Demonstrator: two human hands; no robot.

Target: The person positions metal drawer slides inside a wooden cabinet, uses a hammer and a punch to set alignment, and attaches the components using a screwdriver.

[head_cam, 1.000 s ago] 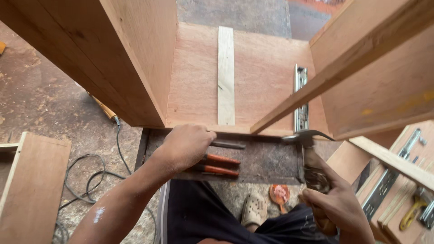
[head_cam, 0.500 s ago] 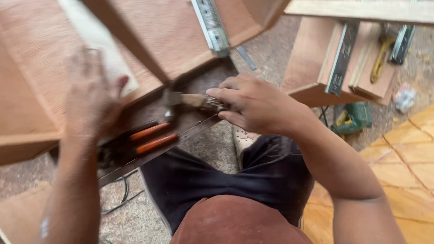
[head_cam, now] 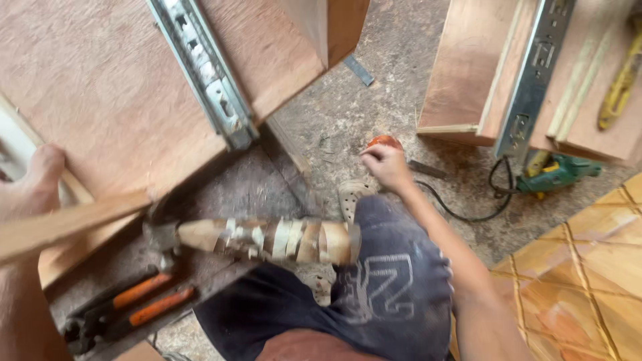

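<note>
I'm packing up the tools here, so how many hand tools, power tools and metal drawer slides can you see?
Hand tools: 2, the hammer lying across the lap, and the orange-handled pincers.
Power tools: 1, the green drill on the floor.
Metal drawer slides: 2, one on the big panel, one on the right-hand box.
Total: 5.

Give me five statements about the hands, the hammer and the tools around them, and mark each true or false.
1. The right hand reaches down to a small orange object on the floor. True.
2. The right hand grips the hammer. False: the hammer lies with its handle on the person's thigh, no hand on it.
3. The orange-handled pliers lie below the hammer's head. True.
4. The left hand holds the green power drill. False: the drill lies on the floor at right; the left hand rests at the plywood panel.
5. A metal drawer slide is mounted on that panel. True.
</note>
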